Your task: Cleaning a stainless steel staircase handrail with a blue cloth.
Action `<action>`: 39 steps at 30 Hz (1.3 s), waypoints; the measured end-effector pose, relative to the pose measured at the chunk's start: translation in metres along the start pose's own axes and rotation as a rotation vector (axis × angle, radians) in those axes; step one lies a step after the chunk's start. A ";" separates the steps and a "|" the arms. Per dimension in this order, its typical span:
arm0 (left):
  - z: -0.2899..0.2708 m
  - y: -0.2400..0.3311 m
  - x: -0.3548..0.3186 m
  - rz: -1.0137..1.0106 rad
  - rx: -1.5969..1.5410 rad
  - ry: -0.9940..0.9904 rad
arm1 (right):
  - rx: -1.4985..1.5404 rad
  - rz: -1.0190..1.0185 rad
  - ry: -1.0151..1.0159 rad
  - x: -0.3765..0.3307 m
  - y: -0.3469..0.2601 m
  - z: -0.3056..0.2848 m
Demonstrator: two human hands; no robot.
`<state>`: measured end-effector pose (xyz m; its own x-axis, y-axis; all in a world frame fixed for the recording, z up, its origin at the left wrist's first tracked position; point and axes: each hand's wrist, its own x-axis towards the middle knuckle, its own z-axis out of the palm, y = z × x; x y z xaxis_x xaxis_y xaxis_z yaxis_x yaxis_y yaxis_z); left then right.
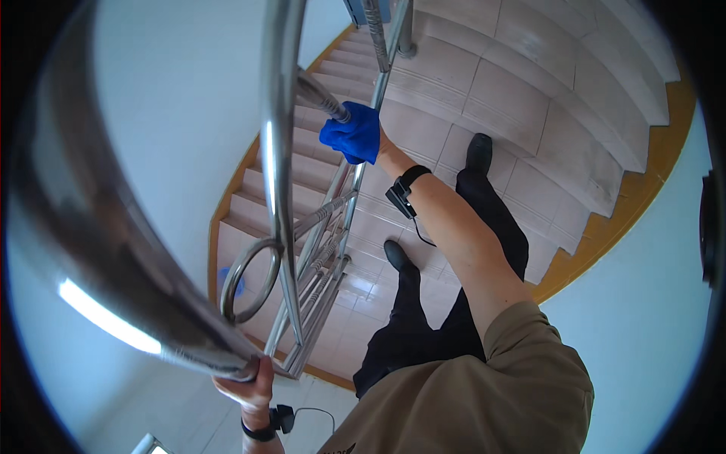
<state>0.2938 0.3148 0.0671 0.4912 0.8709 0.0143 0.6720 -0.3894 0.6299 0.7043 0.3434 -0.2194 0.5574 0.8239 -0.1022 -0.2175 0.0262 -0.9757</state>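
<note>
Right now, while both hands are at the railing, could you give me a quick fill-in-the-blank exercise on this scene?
1. The cloth in the right hand is coloured ____.
2. The left hand grips the thick, curved metal ____.
3. The right wrist's strap is coloured ____.
4. The floor beneath the shoes is covered with pale ____.

Missing words: blue; handrail; black; tiles.

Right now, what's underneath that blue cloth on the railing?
A ridged metal bar meets the blue cloth, and the right wrist shows at its edge. The cloth covers the fingers and any metal beneath, so the exact grip can't be seen.
</note>
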 end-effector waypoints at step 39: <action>-0.005 -0.016 0.003 0.120 -0.027 -0.150 | -0.717 -1.141 0.242 0.024 -0.131 0.027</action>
<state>0.2820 0.3250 0.0613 0.6453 0.7635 -0.0245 0.5899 -0.4777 0.6510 0.7249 0.3749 -0.0888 0.2863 0.4220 0.8602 0.8703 0.2610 -0.4177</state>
